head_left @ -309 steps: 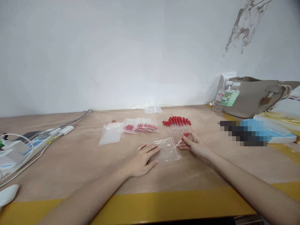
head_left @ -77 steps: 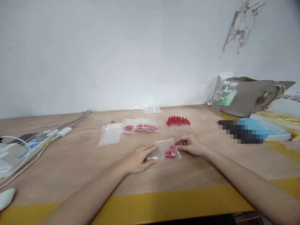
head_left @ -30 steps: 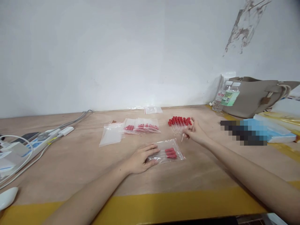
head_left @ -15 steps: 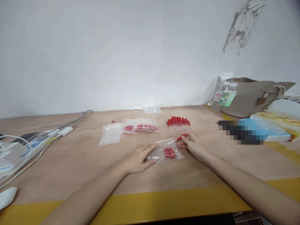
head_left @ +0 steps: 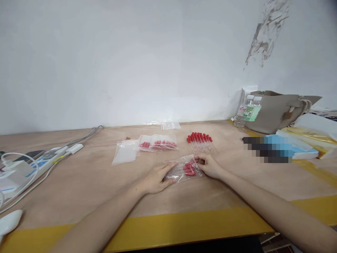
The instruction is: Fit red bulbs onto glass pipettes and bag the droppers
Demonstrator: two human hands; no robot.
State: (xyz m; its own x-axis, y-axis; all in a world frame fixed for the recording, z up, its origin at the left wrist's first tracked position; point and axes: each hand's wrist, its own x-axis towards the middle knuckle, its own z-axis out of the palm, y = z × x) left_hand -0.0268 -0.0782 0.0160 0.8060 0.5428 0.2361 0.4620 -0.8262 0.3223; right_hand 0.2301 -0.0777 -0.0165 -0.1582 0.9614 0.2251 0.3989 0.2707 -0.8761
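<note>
A clear zip bag [head_left: 173, 174] lies on the table, holding several droppers with red rubber bulbs [head_left: 189, 171]. My left hand [head_left: 157, 176] grips the bag's left end, with thumb and fingers on either side of it. At the bag's right end, by the mouth, my right hand [head_left: 209, 166] is closed with its fingertips on the bag's edge; part of what they pinch is hidden. Just beyond it lies a fanned row of loose droppers [head_left: 200, 141], bulbs pointing to the wall. Filled zip bags [head_left: 158, 143] overlap to the left, beside a stack of empty zip bags [head_left: 124, 152].
More clear bags [head_left: 170, 125] lie against the wall. On the left are a power strip [head_left: 39, 167] with cables and a white mouse [head_left: 10, 222]. Two bottles [head_left: 247, 110], a grey-beige handbag [head_left: 273, 112] and a blue-and-white packet [head_left: 305, 153] stand or lie on the right.
My right hand has moved slightly left to the bag's mouth, and the dropper it held is now inside the bag with the others. My left hand has stayed on the bag.
</note>
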